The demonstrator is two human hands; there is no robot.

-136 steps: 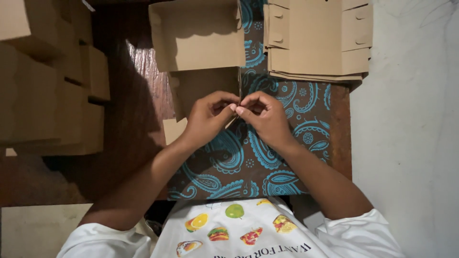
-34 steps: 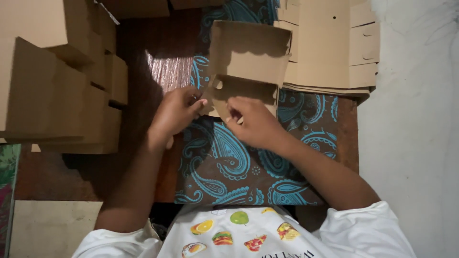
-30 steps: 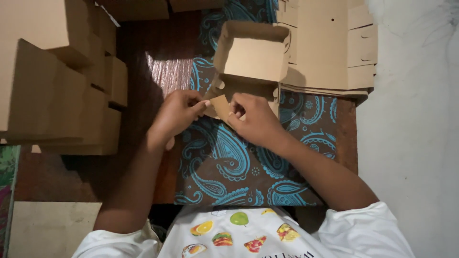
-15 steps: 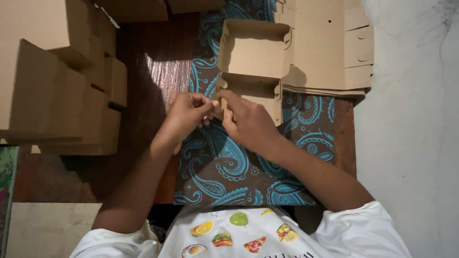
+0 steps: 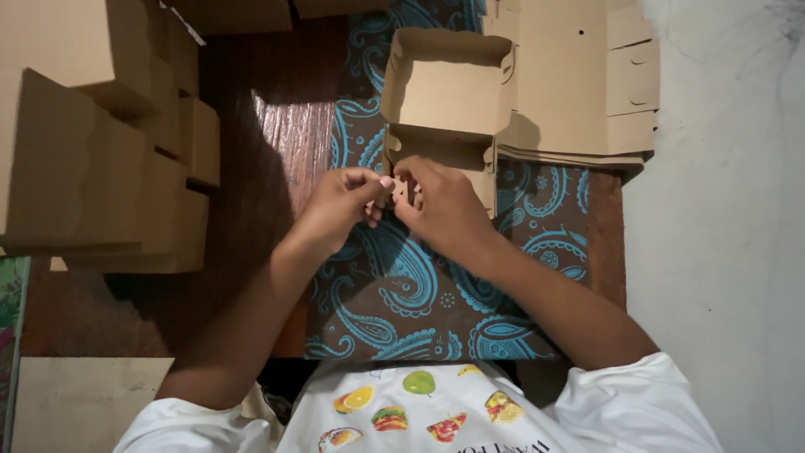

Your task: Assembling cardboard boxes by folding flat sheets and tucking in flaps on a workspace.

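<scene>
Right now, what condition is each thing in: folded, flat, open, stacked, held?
Cardboard box: partly folded, open on top, walls up, on the cloth.
Left hand: fingers pinched at the box's near edge.
Right hand: gripping that same near edge.
Flat cardboard blanks: unfolded, stacked beside the box.
Finished boxes: closed, piled up.
Paisley cloth: spread flat.

Plain tan cardboard box (image 5: 453, 92); cloth (image 5: 402, 285) patterned in turquoise paisley on brown; white shirt (image 5: 419, 411) printed with food motifs.
</scene>
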